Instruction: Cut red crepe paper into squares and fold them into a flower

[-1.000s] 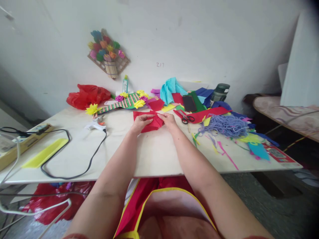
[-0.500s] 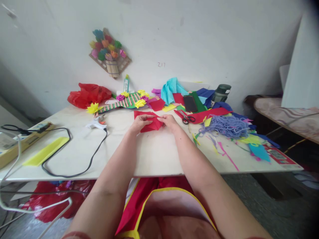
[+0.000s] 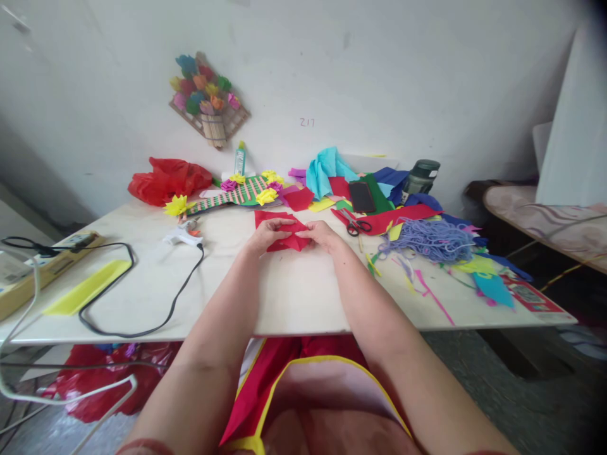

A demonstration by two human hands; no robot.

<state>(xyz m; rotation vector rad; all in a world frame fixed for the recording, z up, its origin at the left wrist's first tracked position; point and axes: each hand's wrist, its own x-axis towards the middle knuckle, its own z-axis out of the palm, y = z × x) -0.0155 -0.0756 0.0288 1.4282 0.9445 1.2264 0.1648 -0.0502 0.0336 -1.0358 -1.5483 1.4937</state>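
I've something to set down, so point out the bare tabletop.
Bare patches: between the left forearm and right forearm, on the near side of the red sheet; and between the left forearm and the black cord of the glue gun. The back is crowded with coloured sheets and the phone, the right with purple yarn and scraps.

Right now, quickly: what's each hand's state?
Left hand: closed, holding the thin red creased sheet.
Right hand: closed, pinching the same sheet's right side.

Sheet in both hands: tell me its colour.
The sheet is red; the head view shows it best.
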